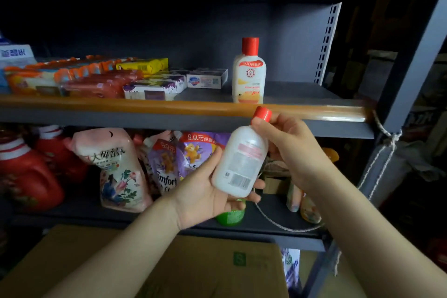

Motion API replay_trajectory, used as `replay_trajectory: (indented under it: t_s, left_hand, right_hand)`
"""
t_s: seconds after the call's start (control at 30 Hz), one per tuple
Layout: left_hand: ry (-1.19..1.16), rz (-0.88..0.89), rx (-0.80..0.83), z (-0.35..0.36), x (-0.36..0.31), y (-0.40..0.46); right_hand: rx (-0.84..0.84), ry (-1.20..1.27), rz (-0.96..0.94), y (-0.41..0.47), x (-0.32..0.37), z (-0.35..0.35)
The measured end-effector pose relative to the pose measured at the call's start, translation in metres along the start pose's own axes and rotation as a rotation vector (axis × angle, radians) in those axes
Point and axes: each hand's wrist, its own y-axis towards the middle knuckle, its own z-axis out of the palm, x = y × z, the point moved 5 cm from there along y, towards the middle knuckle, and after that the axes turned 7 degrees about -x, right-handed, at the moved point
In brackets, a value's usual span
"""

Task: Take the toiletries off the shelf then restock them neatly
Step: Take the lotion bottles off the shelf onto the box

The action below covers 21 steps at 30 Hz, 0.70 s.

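While cradling the base of the white plastic red-capped bottle (240, 161) in the left hand (205, 197), fingers curled under it, and pinching its cap with the right hand (290, 145), turn barcode rearward, lift over the orange shelf lip (169, 105), set upright beside the matching standing bottle (249, 72).

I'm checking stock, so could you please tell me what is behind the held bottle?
Behind the bottle show purple refill pouches and a green cap; whatever lies directly behind it and the hands is covered.
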Motion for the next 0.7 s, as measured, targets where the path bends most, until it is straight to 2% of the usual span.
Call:
replay_trajectory:
  t_s: [0.13,0.2,0.27,0.33,0.4,0.47,0.57,0.7]
  left_hand:
    - [-0.028,-0.044,-0.084,-0.01,0.016,-0.005]
    - [0.06,-0.037,-0.144,-0.016,0.023,-0.008]
    - [0.329,-0.002,-0.268,-0.029,0.029,-0.012]
    - [0.747,0.007,-0.426,-0.044,0.038,-0.016]
    - [1.083,0.035,-0.51,-0.059,0.059,-0.019]
    - [1.23,0.034,-0.521,-0.07,0.09,-0.022]
    - [1.275,0.016,-0.498,-0.082,0.122,-0.025]
    - [1.357,0.08,-0.469,-0.092,0.12,-0.023]
  right_hand:
    - [-0.042,-0.134,0.11,-0.002,-0.026,-0.003]
    - [-0.001,-0.165,0.138,-0.005,-0.036,-0.003]
    - [0.066,-0.205,0.142,-0.008,-0.05,-0.002]
    - [0.136,-0.175,0.147,-0.017,-0.069,0.003]
    - [0.192,-0.2,0.143,-0.032,-0.097,0.01]
    - [0.223,-0.306,0.156,-0.046,-0.126,0.013]
    - [0.241,-0.393,0.175,-0.05,-0.157,0.009]
    - [0.318,-0.611,0.027,-0.048,-0.174,0.009]
